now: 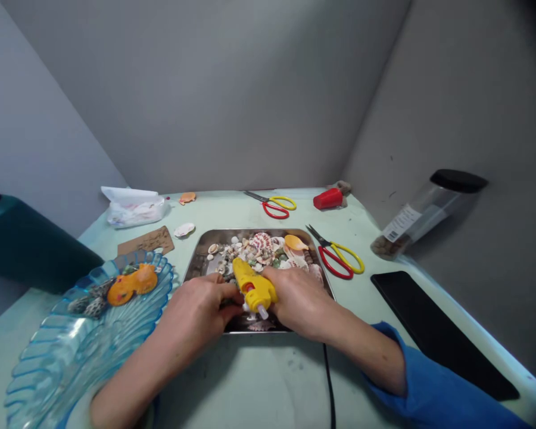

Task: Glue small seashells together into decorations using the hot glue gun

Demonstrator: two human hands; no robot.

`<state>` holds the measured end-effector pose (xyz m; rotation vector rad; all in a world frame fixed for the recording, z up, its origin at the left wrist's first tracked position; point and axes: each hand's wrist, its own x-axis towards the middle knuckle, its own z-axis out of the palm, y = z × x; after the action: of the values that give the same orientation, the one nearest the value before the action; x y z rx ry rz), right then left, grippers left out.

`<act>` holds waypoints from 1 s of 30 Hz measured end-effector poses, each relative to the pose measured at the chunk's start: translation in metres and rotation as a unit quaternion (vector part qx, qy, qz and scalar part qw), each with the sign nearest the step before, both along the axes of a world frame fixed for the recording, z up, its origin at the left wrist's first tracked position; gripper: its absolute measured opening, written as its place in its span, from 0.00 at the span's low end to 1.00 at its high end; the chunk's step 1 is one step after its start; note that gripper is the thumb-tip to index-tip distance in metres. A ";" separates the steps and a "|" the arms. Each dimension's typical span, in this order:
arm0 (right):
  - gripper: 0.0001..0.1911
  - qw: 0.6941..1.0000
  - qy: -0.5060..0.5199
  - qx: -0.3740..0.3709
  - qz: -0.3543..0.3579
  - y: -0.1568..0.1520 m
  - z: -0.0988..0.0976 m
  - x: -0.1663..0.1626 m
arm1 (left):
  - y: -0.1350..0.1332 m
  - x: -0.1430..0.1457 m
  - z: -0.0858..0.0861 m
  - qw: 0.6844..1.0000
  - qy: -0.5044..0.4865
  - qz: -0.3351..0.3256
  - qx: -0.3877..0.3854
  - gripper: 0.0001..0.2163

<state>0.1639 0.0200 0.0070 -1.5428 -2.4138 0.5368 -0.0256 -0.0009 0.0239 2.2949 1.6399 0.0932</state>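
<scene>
My right hand (pixel 297 298) is wrapped round a yellow hot glue gun (pixel 252 286), whose clear glue stick pokes out toward me. The gun's body slants over a metal tray (pixel 205 253) of mixed seashells. My left hand (pixel 208 301) sits close beside the gun at the tray's near left, thumb and fingers pinched together. What they hold, if anything, is too small or hidden to name. In the tray lie a red-speckled scallop shell (pixel 262 243), an orange shell (pixel 295 242) and many small pale shells.
A blue scalloped glass plate (pixel 89 351) with orange shells (pixel 134 285) stands at left, beside a dark green bottle (pixel 31 244). Scissors (pixel 339 256) lie right of the tray, others (pixel 274 205) behind it. At right are a black slab (pixel 438 330) and a clear jar (pixel 422 217). A black cord (pixel 329 381) runs toward me.
</scene>
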 end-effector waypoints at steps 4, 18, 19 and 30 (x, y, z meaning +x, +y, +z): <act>0.09 0.999 0.041 -0.006 -0.005 0.005 0.001 0.005 | 0.000 0.001 -0.005 0.999 0.008 -0.044 0.005 0.09; 0.03 0.979 0.198 -0.009 -0.047 0.020 0.018 0.020 | 0.021 0.039 -0.003 0.969 -0.008 -0.246 0.001 0.10; 0.03 0.978 0.203 -0.008 -0.048 0.020 0.018 0.020 | 0.021 0.038 -0.004 0.971 -0.008 -0.237 0.003 0.09; 0.03 0.970 0.238 -0.001 -0.042 0.019 0.021 0.020 | 0.003 0.006 0.002 0.996 0.014 -0.082 -0.013 0.05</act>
<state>0.1844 0.0394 0.0277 -1.3240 -1.9764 0.7879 -0.0195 0.0021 0.0255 2.4105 1.4499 0.0016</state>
